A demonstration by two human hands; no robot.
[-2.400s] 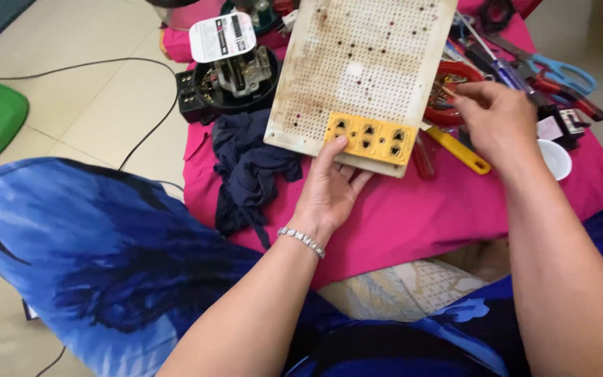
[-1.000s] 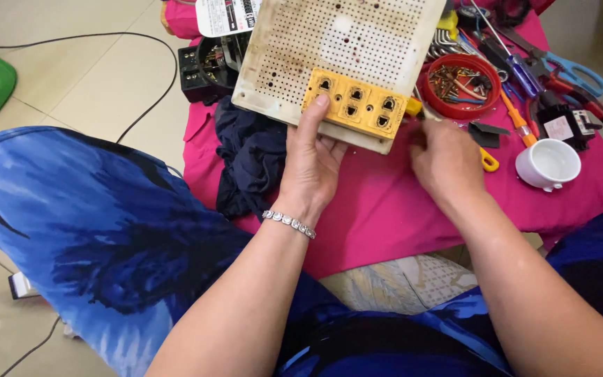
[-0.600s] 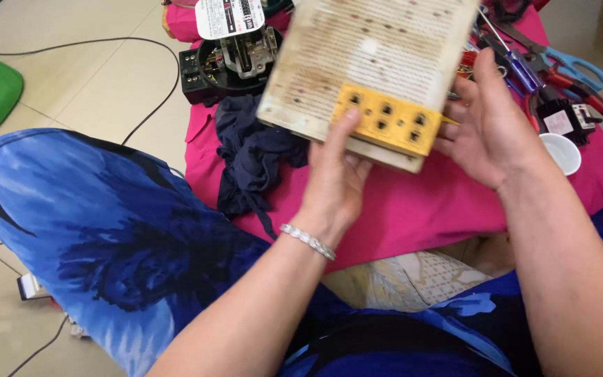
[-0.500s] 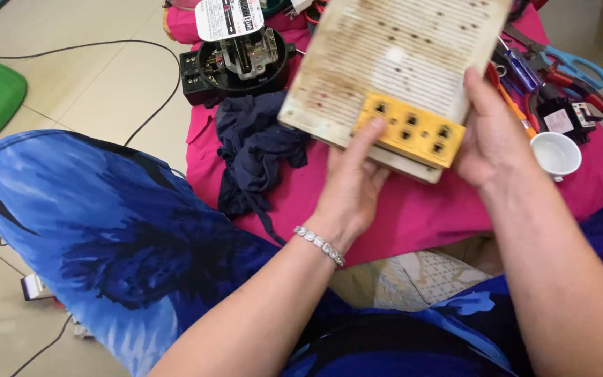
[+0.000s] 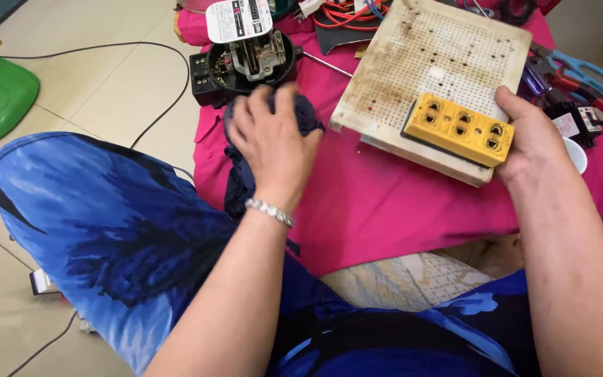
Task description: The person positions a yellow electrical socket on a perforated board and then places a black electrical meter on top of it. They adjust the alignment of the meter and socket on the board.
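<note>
Right hand (image 5: 535,143) grips the near-right edge of the stiff, light-looking perforated board (image 5: 430,66) carrying a yellow socket strip (image 5: 458,129); left hand (image 5: 273,139), fingers spread, presses the soft dark cloth (image 5: 242,185) beneath it, best gathered by bunching.

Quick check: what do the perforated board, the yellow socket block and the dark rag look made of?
Perforated board: probably rigid plastic or fibreboard, matte cream, brown-stained, with a regular hole grid. Yellow socket block: looks like moulded plastic, smooth with a slight sheen. Dark rag: soft navy fabric, limp and creased.
</note>
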